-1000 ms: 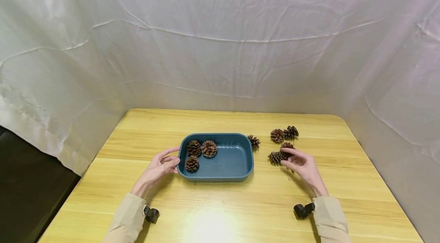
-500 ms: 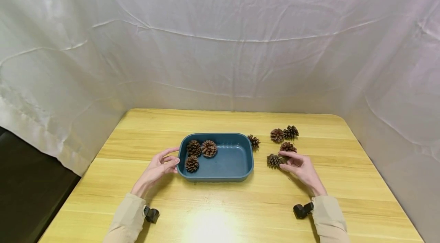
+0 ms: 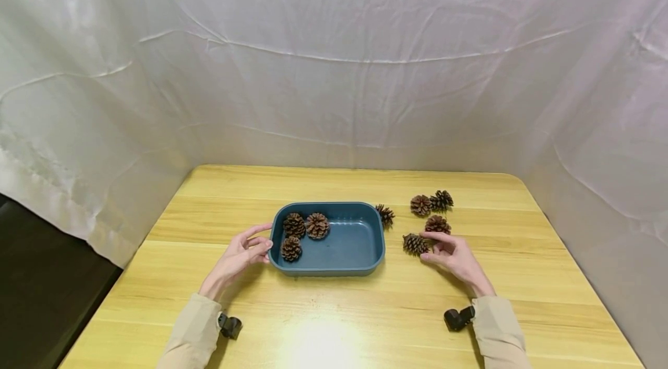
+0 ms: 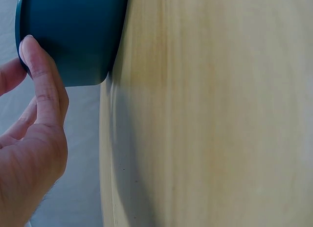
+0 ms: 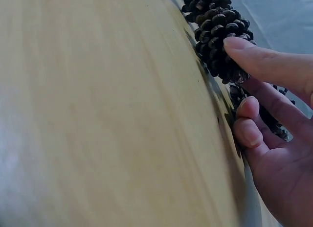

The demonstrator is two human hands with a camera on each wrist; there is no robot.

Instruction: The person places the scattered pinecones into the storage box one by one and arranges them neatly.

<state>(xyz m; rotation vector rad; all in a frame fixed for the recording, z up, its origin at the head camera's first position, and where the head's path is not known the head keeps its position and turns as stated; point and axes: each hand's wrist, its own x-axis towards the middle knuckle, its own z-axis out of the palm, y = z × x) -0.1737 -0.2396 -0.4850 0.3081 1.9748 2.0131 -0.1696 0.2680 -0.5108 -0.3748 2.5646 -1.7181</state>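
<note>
In the head view, a dark teal plastic bin (image 3: 341,250) stands on the table with three pinecones inside, toward its left end. My left hand (image 3: 242,250) rests at the bin's left end. In the left wrist view, its thumb (image 4: 36,58) lies on the outer wall just under the rim, fingers fairly straight. Right of the bin, my right hand (image 3: 455,257) pinches a pinecone (image 3: 414,244) between thumb and index finger. Its thumb (image 5: 244,48) presses on the scales in the right wrist view. Another pinecone (image 3: 437,224) lies just behind that hand.
Farther back on the right, a round pinecone (image 3: 420,205) touches a darker pinecone (image 3: 442,200). One more pinecone (image 3: 386,216) sits against the bin's right side. A pale curtain (image 3: 355,96) hangs along the back and sides of the wooden table (image 3: 313,311).
My right hand has shifted slightly left and toward me with the pinecone, uncovering the one behind it. My left hand and the bin have stayed in place.
</note>
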